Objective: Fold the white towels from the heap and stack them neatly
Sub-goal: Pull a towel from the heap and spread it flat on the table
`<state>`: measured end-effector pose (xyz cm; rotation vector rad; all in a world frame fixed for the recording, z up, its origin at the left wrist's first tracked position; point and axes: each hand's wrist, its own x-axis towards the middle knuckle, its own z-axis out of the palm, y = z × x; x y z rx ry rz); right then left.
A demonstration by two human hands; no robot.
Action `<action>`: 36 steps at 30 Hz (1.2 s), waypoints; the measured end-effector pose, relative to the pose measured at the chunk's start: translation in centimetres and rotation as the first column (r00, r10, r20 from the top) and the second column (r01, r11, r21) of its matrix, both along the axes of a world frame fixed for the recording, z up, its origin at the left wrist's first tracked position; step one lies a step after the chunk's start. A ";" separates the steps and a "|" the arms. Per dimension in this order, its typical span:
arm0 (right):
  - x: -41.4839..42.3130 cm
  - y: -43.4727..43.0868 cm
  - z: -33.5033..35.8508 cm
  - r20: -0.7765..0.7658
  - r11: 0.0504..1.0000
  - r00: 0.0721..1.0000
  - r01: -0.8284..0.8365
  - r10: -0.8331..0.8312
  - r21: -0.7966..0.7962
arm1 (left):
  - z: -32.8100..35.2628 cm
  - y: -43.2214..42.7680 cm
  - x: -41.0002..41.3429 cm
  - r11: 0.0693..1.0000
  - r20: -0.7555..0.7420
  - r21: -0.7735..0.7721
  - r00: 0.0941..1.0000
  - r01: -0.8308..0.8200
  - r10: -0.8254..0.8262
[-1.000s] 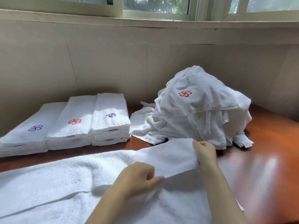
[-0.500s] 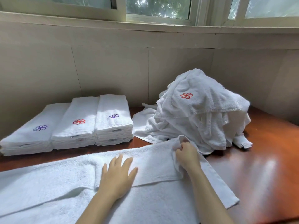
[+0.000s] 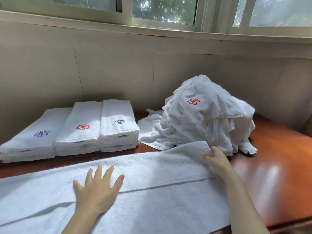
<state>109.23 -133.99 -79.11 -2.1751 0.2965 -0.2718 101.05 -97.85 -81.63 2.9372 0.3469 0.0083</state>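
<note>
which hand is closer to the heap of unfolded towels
Right. The right hand pinches a corner of the spread towel just in front of the heap; the left hand lies flat on that towel, farther left and nearer the person.

Left hand (image 3: 97, 188), right hand (image 3: 217, 162): both bare. Forearms bare as far as lower frame edge, wrists bare too. Fingers (image 3: 99, 173) slim, tips rounded. Nail detail too soft to read. Right forearm partly in shade.
</note>
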 end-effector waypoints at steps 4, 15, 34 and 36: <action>-1.0 0.3 1.1 0.049 0.997 0.998 0.045 -0.042 -0.060 | 0.0 -0.1 -0.1 0.999 -0.030 0.020 0.999 0.033 -0.032; -3.5 -3.0 1.3 -0.322 0.957 0.910 0.201 -0.261 -0.209 | 0.2 0.7 -1.9 0.956 -0.039 0.027 0.956 0.293 -0.292; -2.9 -1.3 2.4 -0.239 0.908 0.894 0.308 -0.379 -0.285 | 0.5 0.7 -2.1 0.941 -0.088 0.033 0.939 0.337 -0.334; -3.3 -1.6 2.5 -0.219 0.906 0.901 0.307 -0.375 -0.292 | 0.5 0.7 -2.1 0.940 -0.100 0.023 0.937 0.339 -0.335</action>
